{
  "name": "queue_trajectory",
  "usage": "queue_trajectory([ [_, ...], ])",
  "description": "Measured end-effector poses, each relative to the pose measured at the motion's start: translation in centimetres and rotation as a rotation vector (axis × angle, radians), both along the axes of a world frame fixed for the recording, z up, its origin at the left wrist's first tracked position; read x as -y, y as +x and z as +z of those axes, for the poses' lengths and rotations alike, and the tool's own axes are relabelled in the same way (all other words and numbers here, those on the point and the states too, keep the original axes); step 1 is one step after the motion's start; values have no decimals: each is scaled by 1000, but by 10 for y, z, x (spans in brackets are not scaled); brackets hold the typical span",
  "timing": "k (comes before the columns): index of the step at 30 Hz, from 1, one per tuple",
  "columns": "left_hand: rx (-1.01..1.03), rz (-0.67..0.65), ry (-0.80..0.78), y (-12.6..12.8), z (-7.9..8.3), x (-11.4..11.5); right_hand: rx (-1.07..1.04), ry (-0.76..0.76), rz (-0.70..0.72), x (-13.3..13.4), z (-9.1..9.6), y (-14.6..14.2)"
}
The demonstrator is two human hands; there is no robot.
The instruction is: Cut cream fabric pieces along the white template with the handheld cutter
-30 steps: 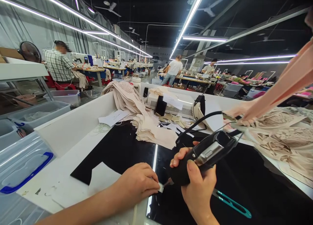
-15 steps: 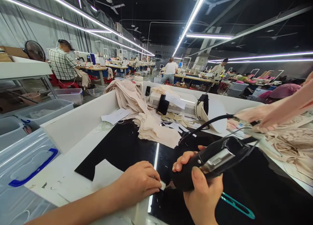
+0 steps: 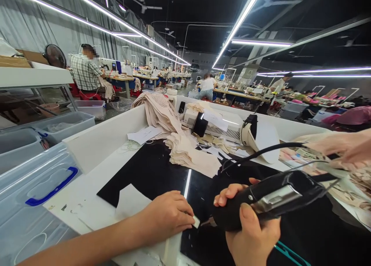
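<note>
My right hand [image 3: 249, 227] is wrapped round a black corded hand tool [image 3: 269, 198] whose metal tip points left toward my other hand. My left hand [image 3: 166, 216] lies closed on the table and pinches a small white piece [image 3: 196, 221] right at that tip. Both hands rest over a glossy black sheet [image 3: 150, 173] on the white worktable [image 3: 95, 177]. The tool's black cable [image 3: 261, 152] arches away to the right.
Beige fabric pieces [image 3: 185, 150] are stacked behind the sheet, next to a white machine [image 3: 223, 127]. Teal snips [image 3: 292, 254] lie under my right wrist. Another person's hand [image 3: 344, 148] reaches in at the right. Clear plastic bins [image 3: 37, 181] stand at the left.
The view has swung, shifting everything rightward in frame. The other person's arm has dropped lower at the right. My hands keep the same hold on tool and white piece.
</note>
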State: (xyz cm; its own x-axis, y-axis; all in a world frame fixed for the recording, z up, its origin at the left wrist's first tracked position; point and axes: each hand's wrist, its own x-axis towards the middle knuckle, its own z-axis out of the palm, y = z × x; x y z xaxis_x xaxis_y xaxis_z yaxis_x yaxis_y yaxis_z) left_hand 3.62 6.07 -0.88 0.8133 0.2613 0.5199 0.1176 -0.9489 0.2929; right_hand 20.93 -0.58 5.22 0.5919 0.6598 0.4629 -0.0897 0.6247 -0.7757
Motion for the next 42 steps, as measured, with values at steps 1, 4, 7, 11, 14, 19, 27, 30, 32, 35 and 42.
queue_trajectory([
  [1,-1,2,5,0,0,0,-11,0,-15,-1,1,1],
  [4,-1,16,12,1,0,1,-38,-2,-40,-5,2,4],
  [7,12,16,26,1,0,1,-47,2,-20,-9,2,5],
  [11,8,16,36,3,-1,0,-52,11,2,-10,2,4],
  [14,17,18,35,4,-1,0,-41,23,-2,-9,3,3],
  [19,10,23,26,4,-1,0,-40,29,10,-9,4,3],
  [27,-11,31,45,1,3,2,-13,15,-1,-6,1,4],
  [30,-16,25,59,0,2,3,-7,20,-9,-5,0,4],
  [32,-11,21,68,0,2,3,-8,19,-14,-6,0,4],
  [35,-2,19,73,0,3,2,-9,19,-20,-7,0,4],
  [42,-21,36,67,-1,1,3,-19,5,-30,-8,3,3],
])
